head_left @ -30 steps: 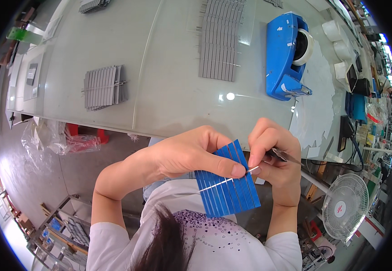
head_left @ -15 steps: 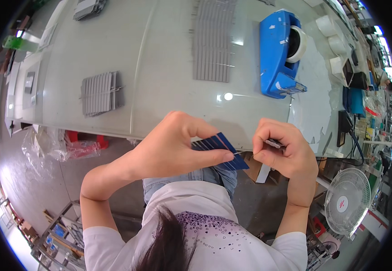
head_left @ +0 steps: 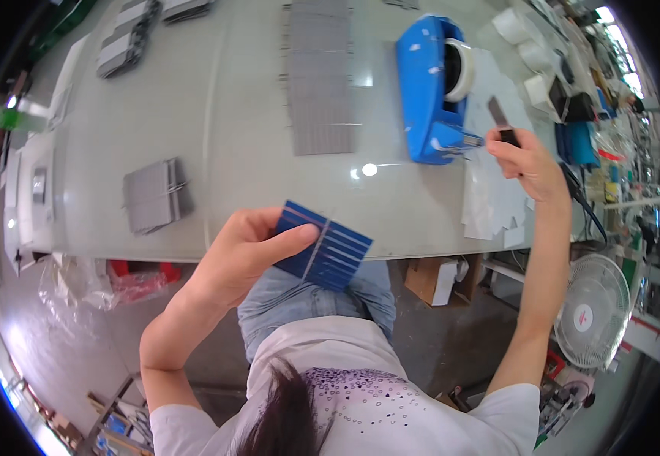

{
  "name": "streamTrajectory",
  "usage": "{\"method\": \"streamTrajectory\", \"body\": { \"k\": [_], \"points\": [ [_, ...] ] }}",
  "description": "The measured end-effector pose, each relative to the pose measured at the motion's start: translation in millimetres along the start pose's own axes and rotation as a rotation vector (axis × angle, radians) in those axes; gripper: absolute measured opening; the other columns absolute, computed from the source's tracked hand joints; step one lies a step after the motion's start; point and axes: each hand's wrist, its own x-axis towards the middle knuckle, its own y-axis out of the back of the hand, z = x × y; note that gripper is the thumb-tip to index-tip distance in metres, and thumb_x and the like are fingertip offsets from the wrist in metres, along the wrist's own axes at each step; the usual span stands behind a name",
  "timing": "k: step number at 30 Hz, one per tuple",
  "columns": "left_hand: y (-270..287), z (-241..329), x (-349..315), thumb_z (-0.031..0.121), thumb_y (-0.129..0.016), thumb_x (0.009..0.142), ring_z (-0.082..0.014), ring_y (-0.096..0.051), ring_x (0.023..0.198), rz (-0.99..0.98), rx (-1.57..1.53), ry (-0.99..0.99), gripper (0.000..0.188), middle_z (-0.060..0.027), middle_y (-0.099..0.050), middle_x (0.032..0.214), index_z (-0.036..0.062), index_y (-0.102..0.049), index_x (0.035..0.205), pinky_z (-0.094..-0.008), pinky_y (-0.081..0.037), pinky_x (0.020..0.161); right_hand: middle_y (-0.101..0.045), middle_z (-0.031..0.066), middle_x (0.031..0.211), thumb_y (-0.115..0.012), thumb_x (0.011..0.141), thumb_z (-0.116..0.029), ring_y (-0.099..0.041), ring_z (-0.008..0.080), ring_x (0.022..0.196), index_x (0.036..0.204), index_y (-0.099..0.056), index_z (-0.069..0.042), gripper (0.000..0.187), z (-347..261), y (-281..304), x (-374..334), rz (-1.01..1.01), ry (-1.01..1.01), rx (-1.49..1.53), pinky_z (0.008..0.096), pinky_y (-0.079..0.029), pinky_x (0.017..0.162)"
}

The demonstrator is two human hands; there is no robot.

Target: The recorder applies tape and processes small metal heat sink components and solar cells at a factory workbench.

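My left hand (head_left: 246,247) holds a small blue solar cell panel (head_left: 349,254) at the table's near edge, the thumb pressed on its face. The panel has pale stripes, and a thin silvery strip runs across its middle. My right hand (head_left: 531,167) is raised over the right side of the table, closed around the black handle of a knife (head_left: 499,114). Its short grey blade points away from me. Close to the left of that hand stands a blue tape dispenser (head_left: 421,91) with a roll of clear tape (head_left: 463,72).
A long row of grey pieces (head_left: 321,91) lies mid-table. Left of it sits a smaller grey stack (head_left: 151,196), with more stacks (head_left: 126,42) at the far left. White sheets (head_left: 486,182) lie under my right arm. A white fan (head_left: 592,311) stands at the right.
My right hand has moved away from the panel, up and right beside the dispenser, and the knife blade now shows. My left hand has shifted left, turning the panel's face more into view.
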Motion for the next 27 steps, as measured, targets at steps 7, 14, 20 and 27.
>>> {"method": "streamTrajectory", "body": {
  "k": [7, 14, 20, 27],
  "points": [
    [-2, 7, -2, 0.013, -0.062, 0.096, -0.0138, -0.068, 0.091, -0.031, 0.079, -0.019, 0.023, -0.0097, -0.072, 0.100, -0.0048, -0.067, 0.110, -0.0297, -0.053, 0.085, -0.042, -0.0098, 0.071, -0.066, 0.090, -0.017, -0.031, 0.0005, 0.055, 0.100, -0.060, -0.007, 0.015, 15, 8, 7, 0.030, -0.088, 0.121, 0.0204, -0.024, 0.050],
    [24, 9, -26, 0.010, -0.060, 0.097, -0.0128, -0.067, 0.092, 0.057, -0.029, -0.084, 0.022, -0.0096, -0.071, 0.102, -0.0056, -0.067, 0.111, -0.0287, -0.053, 0.084, -0.044, -0.0078, 0.080, -0.060, 0.096, -0.024, -0.033, 0.0017, 0.065, 0.124, -0.062, -0.003, 0.035, 48, -21, -28, 0.436, 0.240, 0.059, 0.0184, -0.024, 0.058],
    [104, 39, -57, 0.005, -0.068, 0.084, -0.0210, -0.066, 0.092, 0.852, 1.575, -0.845, 0.029, -0.0051, -0.069, 0.101, 0.0030, -0.067, 0.113, -0.0303, -0.053, 0.079, -0.041, -0.0081, 0.076, -0.056, 0.100, -0.028, -0.031, 0.0016, 0.061, 0.122, -0.064, -0.003, 0.034, 123, 13, -47, 0.656, 0.155, 0.247, 0.0191, -0.023, 0.055],
    [152, 14, -55, 0.009, -0.070, 0.077, -0.0220, -0.057, 0.117, 0.730, 2.339, -0.980, 0.047, -0.0040, -0.061, 0.124, 0.0067, -0.063, 0.123, -0.0356, -0.053, 0.089, -0.037, -0.0073, 0.075, -0.058, 0.099, -0.036, -0.029, 0.0023, 0.061, 0.118, -0.067, -0.006, 0.037, 190, 49, -55, 0.920, 0.027, 0.195, 0.0200, -0.024, 0.055]
  ]
}}
